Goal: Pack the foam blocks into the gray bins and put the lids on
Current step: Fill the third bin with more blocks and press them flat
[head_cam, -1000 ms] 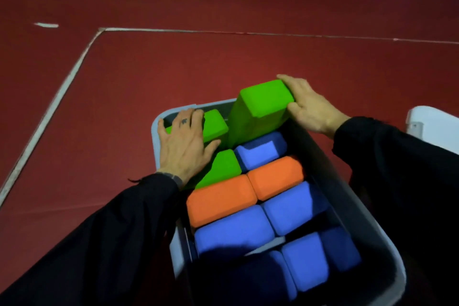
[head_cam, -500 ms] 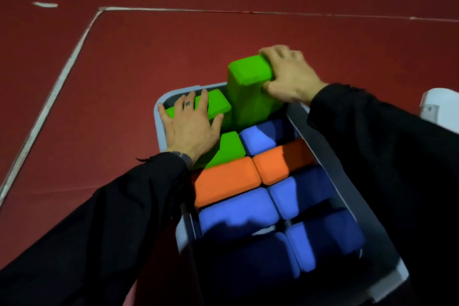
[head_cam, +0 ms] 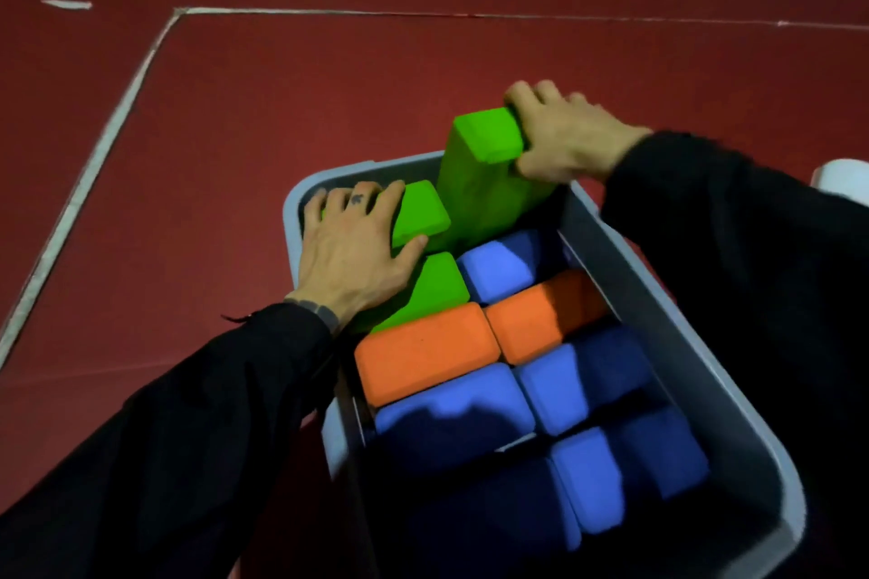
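R hand [head_cam: 566, 141] grips tall green block [head_cam: 484, 183]; L hand [head_cam: 352, 249] flat on green blocks [head_cam: 418, 212].

Matt foam blocks [head_cam: 425, 360] fill a smooth plastic gray bin [head_cam: 658, 310].

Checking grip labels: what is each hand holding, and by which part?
The right hand grips the tall green block by its top far corner. The left hand holds nothing, lying flat on a lower green block.

A gym or sports hall: red matted floor [head_cam: 329, 85] with white boundary lines [head_cam: 113, 127] (upper left corner).
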Demonstrator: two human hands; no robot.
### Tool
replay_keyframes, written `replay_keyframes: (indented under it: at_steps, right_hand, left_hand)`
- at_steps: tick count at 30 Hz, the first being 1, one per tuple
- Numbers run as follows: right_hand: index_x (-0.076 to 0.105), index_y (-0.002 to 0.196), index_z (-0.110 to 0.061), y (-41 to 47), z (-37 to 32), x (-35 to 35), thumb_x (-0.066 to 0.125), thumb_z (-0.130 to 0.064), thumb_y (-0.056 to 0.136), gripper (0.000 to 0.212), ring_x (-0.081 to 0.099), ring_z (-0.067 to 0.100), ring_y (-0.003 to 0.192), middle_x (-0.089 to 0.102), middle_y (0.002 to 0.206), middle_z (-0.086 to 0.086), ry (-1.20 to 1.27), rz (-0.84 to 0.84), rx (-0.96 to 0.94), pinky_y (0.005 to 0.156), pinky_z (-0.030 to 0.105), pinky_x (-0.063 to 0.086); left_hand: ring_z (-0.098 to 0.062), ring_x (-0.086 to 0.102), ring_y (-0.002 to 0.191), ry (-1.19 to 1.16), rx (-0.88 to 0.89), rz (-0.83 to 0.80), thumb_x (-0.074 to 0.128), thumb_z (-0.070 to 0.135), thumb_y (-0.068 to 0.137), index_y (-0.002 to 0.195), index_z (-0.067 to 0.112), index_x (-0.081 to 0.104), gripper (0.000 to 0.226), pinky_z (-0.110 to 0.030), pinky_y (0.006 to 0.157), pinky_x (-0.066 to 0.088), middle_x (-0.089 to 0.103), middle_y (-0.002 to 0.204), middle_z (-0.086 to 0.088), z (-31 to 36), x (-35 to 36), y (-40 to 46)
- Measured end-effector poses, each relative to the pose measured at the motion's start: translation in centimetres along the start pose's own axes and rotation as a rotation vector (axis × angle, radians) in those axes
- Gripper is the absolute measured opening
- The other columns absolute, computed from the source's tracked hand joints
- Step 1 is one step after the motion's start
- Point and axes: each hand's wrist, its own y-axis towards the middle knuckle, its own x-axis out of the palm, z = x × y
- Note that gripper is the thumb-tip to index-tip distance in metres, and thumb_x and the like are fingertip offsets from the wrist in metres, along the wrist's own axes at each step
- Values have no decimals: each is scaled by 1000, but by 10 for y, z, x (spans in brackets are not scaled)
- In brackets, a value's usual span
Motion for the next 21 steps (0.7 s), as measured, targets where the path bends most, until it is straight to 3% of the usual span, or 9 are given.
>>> replay_keyframes:
  at_steps: [3, 6, 8, 10, 12, 13, 15, 18, 21]
  right_hand:
    - [22, 152, -28, 19, -55, 16, 66, -36, 81, 84, 27, 53, 144, 31, 155, 10, -80, -25, 24, 111, 67, 30]
    - [36, 150, -36, 10, -27, 46, 55, -38, 66, 86, 35, 45, 137, 40, 154, 4, 170, 180, -39, 112, 58, 37]
    - [36, 151, -36, -6, -2, 73, 50, -40, 63, 89, 27, 43, 143, 33, 160, 3, 265, 271, -53, 118, 56, 31]
    - [30, 154, -35, -10, 5, 79, 40, -52, 64, 93, 13, 38, 152, 24, 165, 4, 257, 189, -143, 123, 58, 19]
    - [33, 152, -32, -5, 5, 61, 29, -66, 67, 92, 9, 27, 154, 27, 162, 7, 295, 19, -171, 125, 49, 7]
    - [39, 148, -33, 1, 3, 51, 27, -74, 70, 89, 15, 27, 152, 33, 157, 7, 361, -9, -120, 124, 45, 10]
    - [49, 136, -37, 7, -15, 52, 29, -88, 74, 83, 33, 35, 139, 44, 144, 4, 355, 161, 42, 113, 51, 29]
    - [60, 125, -34, 0, -51, 81, 35, -73, 87, 59, 46, 37, 128, 55, 137, -1, 128, 486, 134, 96, 50, 41]
    - [55, 128, -35, -5, -38, 72, 36, -67, 91, 52, 44, 41, 126, 52, 138, 0, 171, 405, 83, 97, 53, 43]
  left_hand:
    - [-35, 40, 138, 18, -119, -70, 34, 71, 88, 152, 34, 36, 74, -74, 113, 11, 52, 146, -7, -2, 1, -1]
    - [-36, 32, 145, 13, -139, -92, 28, 72, 90, 158, 30, 28, 80, -71, 117, 8, 44, 153, -13, 0, 5, -2]
    - [-36, 27, 149, -20, -122, -98, 25, 74, 90, 159, 27, 25, 83, -67, 119, 10, 40, 156, -15, 4, 8, -2]
    - [-35, 23, 151, -8, -85, -125, 22, 78, 89, 160, 25, 21, 89, -67, 119, 8, 35, 160, -13, 5, 12, -2]
    - [-34, 25, 150, 24, -43, -150, 21, 80, 88, 160, 25, 20, 91, -67, 118, 11, 35, 160, -11, 5, 12, -3]
    - [-34, 31, 146, 20, -43, -142, 22, 79, 89, 158, 26, 24, 88, -65, 117, 15, 39, 157, -10, 5, 11, -2]
    - [-35, 45, 131, -4, -76, -100, 26, 74, 92, 150, 28, 37, 74, -59, 108, 29, 50, 144, -10, 6, 7, 1]
    - [-37, 53, 114, -53, -150, -49, 33, 63, 96, 137, 30, 47, 55, -52, 96, 37, 58, 126, -10, 6, 2, 0]
    - [-36, 53, 115, -18, -133, -55, 33, 58, 97, 137, 27, 46, 53, -55, 104, 34, 59, 125, -11, 11, 4, -2]
